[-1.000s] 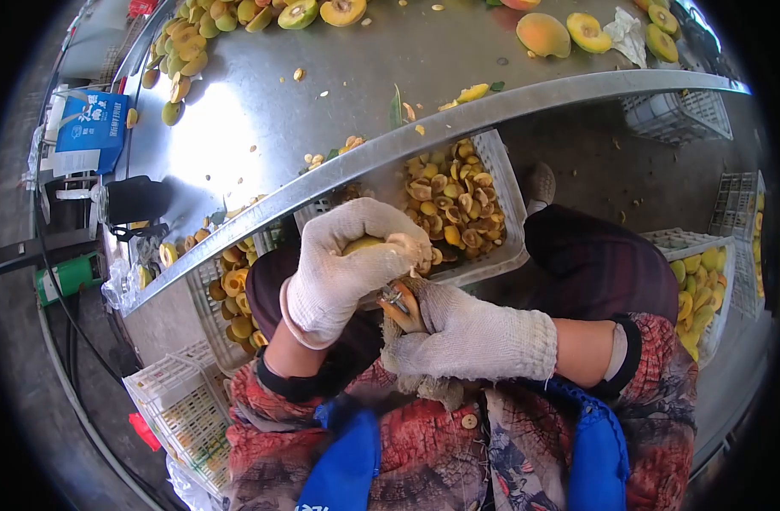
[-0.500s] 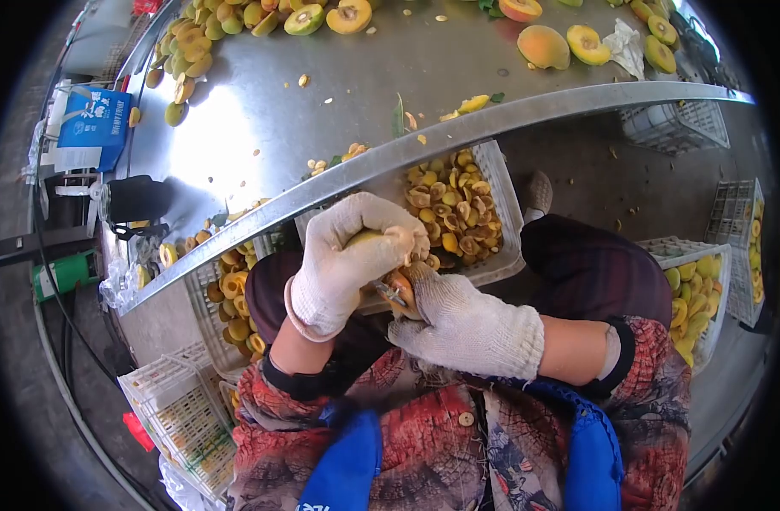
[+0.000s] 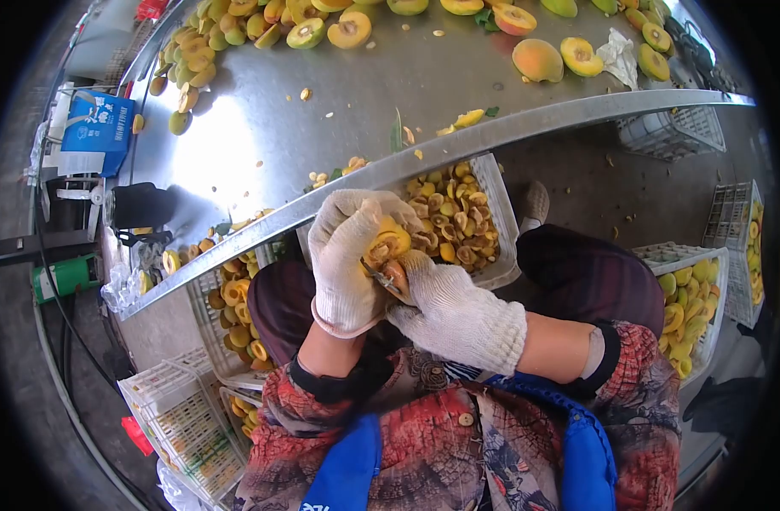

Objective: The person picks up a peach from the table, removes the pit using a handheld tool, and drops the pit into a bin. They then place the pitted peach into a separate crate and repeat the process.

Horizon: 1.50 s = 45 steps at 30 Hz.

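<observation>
Both hands wear whitish knit gloves and meet in front of my lap. My left hand (image 3: 343,264) is closed around a cut yellow peach (image 3: 390,244), whose hollowed flesh faces up. Against the fruit's lower side, my right hand (image 3: 462,311) grips a small pitting tool (image 3: 396,279) with a brownish handle and a metal tip; its exact shape is partly hidden by the fingers. Just beyond the hands stands a white crate (image 3: 502,217) with many halved peaches (image 3: 458,209).
A metal table (image 3: 322,111) with a raised rim (image 3: 543,119) carries peach halves, whole fruit and loose pits. White crates of peaches stand at the left (image 3: 207,319) and right (image 3: 709,319). A blue bag (image 3: 96,128) is at the far left.
My left hand has turned so the cut face of the peach now shows. Both hands have shifted slightly left, the tool staying in my right hand. The view has tilted a little.
</observation>
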Available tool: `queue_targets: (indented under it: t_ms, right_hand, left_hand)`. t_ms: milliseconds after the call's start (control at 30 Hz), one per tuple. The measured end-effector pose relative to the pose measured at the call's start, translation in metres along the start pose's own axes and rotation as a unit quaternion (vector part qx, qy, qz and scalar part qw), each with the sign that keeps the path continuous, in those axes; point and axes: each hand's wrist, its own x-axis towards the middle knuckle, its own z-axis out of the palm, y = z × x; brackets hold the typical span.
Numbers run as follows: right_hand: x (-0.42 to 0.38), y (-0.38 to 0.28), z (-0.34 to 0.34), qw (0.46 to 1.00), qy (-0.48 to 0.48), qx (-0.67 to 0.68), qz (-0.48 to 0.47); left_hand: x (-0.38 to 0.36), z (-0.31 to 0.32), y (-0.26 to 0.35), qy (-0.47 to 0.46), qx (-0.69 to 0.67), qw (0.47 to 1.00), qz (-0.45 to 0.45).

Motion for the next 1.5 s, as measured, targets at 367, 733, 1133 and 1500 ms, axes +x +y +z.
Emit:
queue_targets:
  t_ms: [367,733,1133,1500]
  right_hand:
    - [0.01,0.008,0.01,0.998,0.042,-0.049,-0.006]
    - [0.0,-0.014,-0.015,0.961,-0.117,0.209,0.142]
    - [-0.008,-0.028,-0.036,0.806,-0.236,0.502,0.204]
    - [-0.008,-0.015,-0.018,0.963,-0.134,0.213,0.097]
  left_hand:
    - [0.009,0.001,-0.002,0.077,0.06,0.994,0.047]
    - [0.008,-0.002,0.025,-0.046,0.243,0.968,-0.035]
    - [-0.007,0.02,0.024,-0.041,0.18,0.983,-0.02]
    - [-0.011,0.004,0.014,-0.051,0.024,0.998,0.04]
